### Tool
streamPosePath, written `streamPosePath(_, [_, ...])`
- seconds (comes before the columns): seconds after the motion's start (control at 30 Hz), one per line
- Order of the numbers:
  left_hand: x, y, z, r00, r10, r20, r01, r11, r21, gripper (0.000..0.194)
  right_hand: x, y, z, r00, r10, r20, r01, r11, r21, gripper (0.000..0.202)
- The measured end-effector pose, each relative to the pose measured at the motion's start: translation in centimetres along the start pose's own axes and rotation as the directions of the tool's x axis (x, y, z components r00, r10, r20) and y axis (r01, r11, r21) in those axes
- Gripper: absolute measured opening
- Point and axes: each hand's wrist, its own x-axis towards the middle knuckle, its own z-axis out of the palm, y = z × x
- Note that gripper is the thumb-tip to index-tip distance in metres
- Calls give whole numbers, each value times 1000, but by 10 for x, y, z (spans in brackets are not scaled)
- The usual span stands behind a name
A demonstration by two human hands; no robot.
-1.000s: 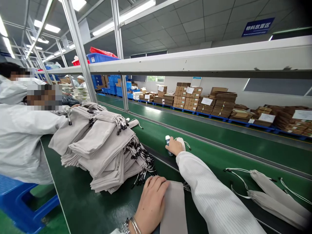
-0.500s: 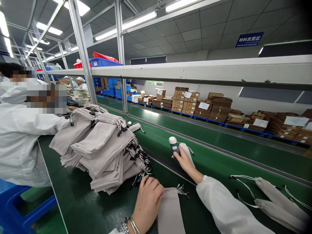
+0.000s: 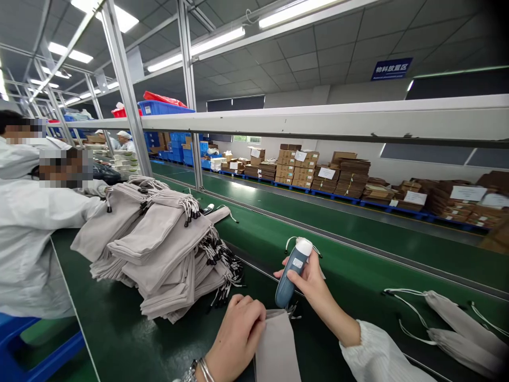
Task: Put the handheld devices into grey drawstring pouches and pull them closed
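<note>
My right hand (image 3: 308, 273) grips a blue-grey, rounded bottle-like device (image 3: 292, 276) with a white end and a small pale label; its exact kind is unclear. It is tilted, its dark end low beside the mouth of a flat grey drawstring pouch (image 3: 276, 345). That pouch lies on the green bench, its cords partly hidden behind the device. My left hand (image 3: 240, 334), fingers curled, is closed at the pouch's upper left edge; its fingertips are partly hidden. A large pile of similar flat pouches (image 3: 163, 249) lies to the left, black cord ends hanging out. Behind my right hand, another pouch's cords (image 3: 292, 241) show.
On the green conveyor belt (image 3: 350, 265) beyond the bench lie filled pouches (image 3: 461, 345) at right and another pouch (image 3: 218, 215) near the pile. A co-worker in white (image 3: 35, 239) sits at left. A metal shelf rail (image 3: 298, 121) crosses above the belt.
My right hand has drawn the device back from over the belt toward the pouch on the bench. My left hand stays at the pouch. The view has shifted slightly.
</note>
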Motion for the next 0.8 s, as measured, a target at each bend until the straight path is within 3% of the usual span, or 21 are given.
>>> streamPosePath(0.13, [0, 6, -1, 998, -62, 21, 65, 924, -376, 16, -9, -5, 11, 998, 11, 62, -13, 999, 31, 75])
streamPosePath(0.23, [3, 13, -1, 995, -84, -45, 45, 830, -555, 20, -19, -13, 20, 979, 70, 191, -70, 998, -3, 65])
streamPosePath(0.3, [5, 19, -1, 979, -135, -150, 18, 798, -603, 20, -24, -21, 24, 952, 94, 293, -53, 988, -143, 45])
streamPosePath(0.37, [6, 24, -3, 946, -205, -250, 6, 784, -621, 18, -27, -31, 25, 915, 155, 373, -33, 949, -313, 46])
streamPosePath(0.5, [7, 28, -15, 910, -279, -307, 22, 771, -636, 19, -28, -54, 17, 863, 343, 369, -139, 866, -480, 38])
streamPosePath(0.57, [6, 22, -27, 881, -330, -340, 27, 750, -660, 22, -31, -71, 11, 856, 368, 362, -213, 891, -402, 34])
streamPosePath(0.67, [8, 14, -49, 779, -463, -423, -30, 647, -762, 25, -41, -103, 2, 890, 314, 330, -313, 948, -55, 32])
streamPosePath(0.7, [10, 13, -54, 767, -475, -432, -61, 616, -786, 26, -44, -113, 0, 911, 289, 294, -320, 946, 60, 31])
streamPosePath(0.73, [12, 13, -58, 782, -455, -426, -81, 603, -794, 25, -46, -122, -2, 932, 264, 247, -306, 940, 149, 29])
streamPosePath(0.8, [16, 17, -55, 855, -354, -378, -75, 638, -766, 20, -47, -136, -7, 974, 201, 103, -221, 942, 251, 24])
